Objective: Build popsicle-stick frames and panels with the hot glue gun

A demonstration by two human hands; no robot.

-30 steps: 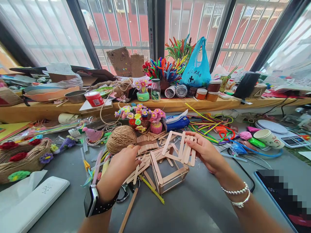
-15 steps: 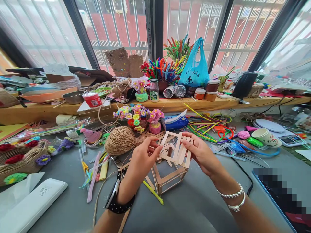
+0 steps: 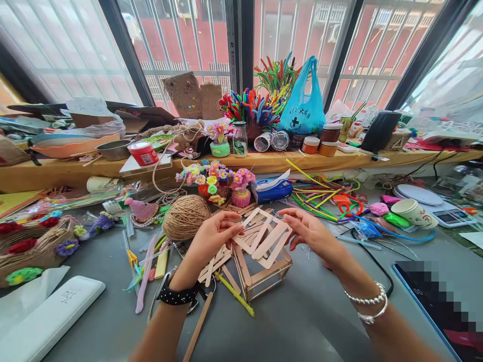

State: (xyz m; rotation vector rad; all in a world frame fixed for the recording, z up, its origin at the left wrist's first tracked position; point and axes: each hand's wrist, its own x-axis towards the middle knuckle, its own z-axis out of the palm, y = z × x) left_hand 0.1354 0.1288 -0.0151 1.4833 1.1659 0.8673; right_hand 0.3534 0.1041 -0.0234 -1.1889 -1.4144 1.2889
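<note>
Both hands (image 3: 215,236) (image 3: 307,230) grip a stick panel (image 3: 264,239) above the open stick box (image 3: 264,274).

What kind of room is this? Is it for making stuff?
Probably a craft workspace by a window. The grey table is strewn with loose craft sticks, a ball of twine and bright pipe cleaners, and both hands hold a stick panel.

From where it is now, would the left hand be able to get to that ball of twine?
Probably yes. The left hand sits just right of the ball of twine with nothing standing between them, though it would first have to let go of the stick panel.
</note>
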